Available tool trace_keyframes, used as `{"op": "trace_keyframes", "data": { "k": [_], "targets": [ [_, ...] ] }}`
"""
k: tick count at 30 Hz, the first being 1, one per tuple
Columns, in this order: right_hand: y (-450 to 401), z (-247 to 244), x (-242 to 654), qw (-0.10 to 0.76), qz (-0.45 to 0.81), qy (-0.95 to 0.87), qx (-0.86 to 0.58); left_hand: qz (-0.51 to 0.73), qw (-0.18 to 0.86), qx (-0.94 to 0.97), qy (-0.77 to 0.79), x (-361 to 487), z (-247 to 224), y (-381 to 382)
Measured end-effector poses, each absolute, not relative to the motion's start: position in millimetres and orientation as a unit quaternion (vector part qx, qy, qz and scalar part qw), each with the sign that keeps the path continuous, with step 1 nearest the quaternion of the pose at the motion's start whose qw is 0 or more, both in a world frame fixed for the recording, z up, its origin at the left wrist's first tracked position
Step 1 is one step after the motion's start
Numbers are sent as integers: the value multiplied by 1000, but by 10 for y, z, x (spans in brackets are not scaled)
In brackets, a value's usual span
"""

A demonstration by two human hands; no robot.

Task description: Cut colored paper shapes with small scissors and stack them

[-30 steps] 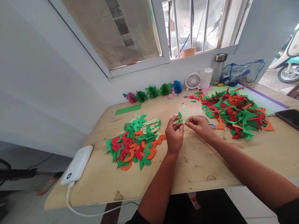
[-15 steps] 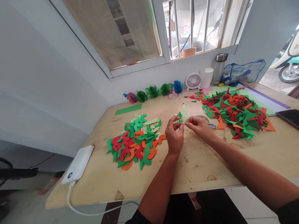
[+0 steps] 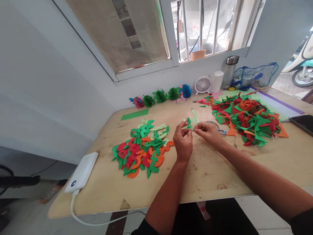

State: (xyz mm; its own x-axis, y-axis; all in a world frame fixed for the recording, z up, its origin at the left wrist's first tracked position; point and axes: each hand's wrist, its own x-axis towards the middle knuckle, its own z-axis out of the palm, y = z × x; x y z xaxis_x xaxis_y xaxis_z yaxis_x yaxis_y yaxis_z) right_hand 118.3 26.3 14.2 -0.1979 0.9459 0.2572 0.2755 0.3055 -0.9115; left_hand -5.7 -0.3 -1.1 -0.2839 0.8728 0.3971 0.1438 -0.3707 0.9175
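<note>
Near the middle of the table, my left hand and my right hand meet at the fingertips. Both are closed in a pinch on something small and pale green, mostly hidden by the fingers. Just beyond the fingers lie a dark green paper piece and a light green paper piece. To the left spreads a pile of curved green, red and orange paper cutouts. Blue-handled scissors lie right of my right hand, partly covered.
Paper scraps are heaped at the right, beside a dark phone. Folded paper figures, a small fan and a glass bottle line the wall. A white power bank with a cable lies front left.
</note>
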Motion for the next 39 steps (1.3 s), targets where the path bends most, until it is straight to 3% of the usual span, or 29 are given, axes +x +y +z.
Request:
{"op": "trace_keyframes", "data": {
  "k": [13,30,39],
  "targets": [
    [246,173,1166,450,408,-651,-455,646,290,514,484,-37,-29,-4],
    [268,73,1154,439,302,-691,-489,645,302,510,483,-13,0,-28],
    [257,47,1152,424,292,-707,-485,635,254,536,495,-23,-30,-18]
  ]
}}
